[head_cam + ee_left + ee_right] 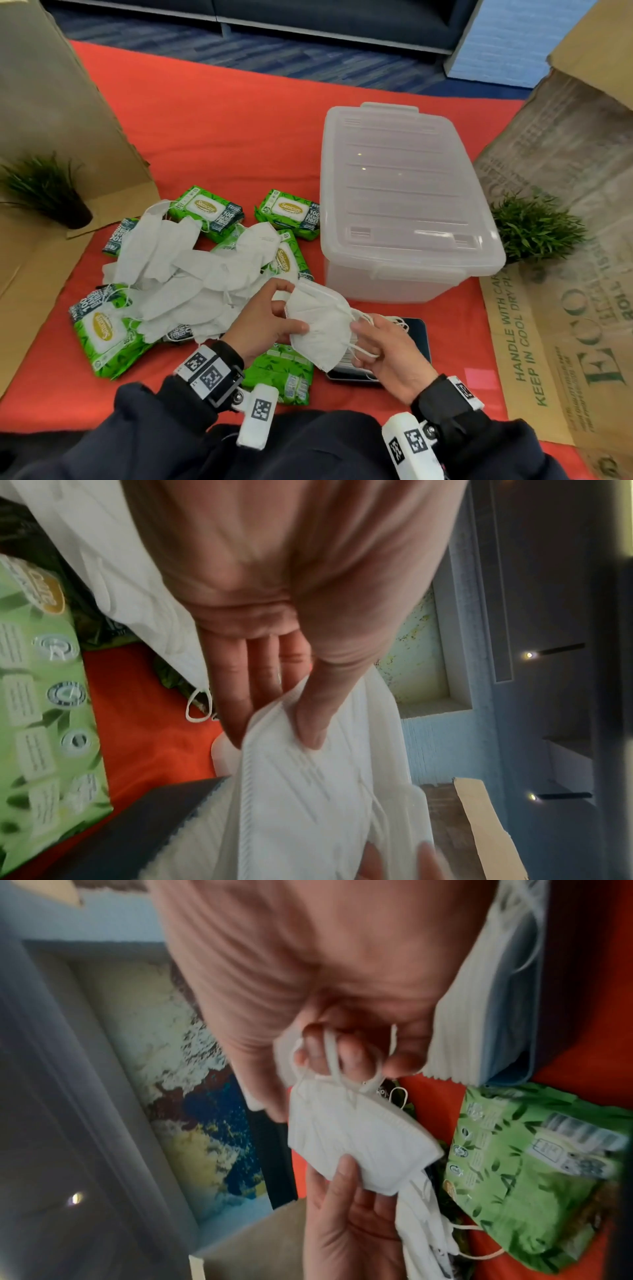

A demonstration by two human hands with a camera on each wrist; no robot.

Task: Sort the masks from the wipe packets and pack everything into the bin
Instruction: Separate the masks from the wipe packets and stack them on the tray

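Red cloth (212, 113) covers the floor; everything sits on it. Clear plastic bin (407, 205), lid on, right of centre. Left of it, a loose heap of white masks (178, 270) mixed with green wipe packets (102, 335): two packets at the far side of the heap, one at its left edge, one near front-left, one at the near edge by the person's wrists, others partly buried. A dark flat tablet-like item (419, 337) lies just in front of the bin. Brown cardboard (534, 346) sheets overlap the cloth on both sides, each carrying a small green potted plant (534, 229).
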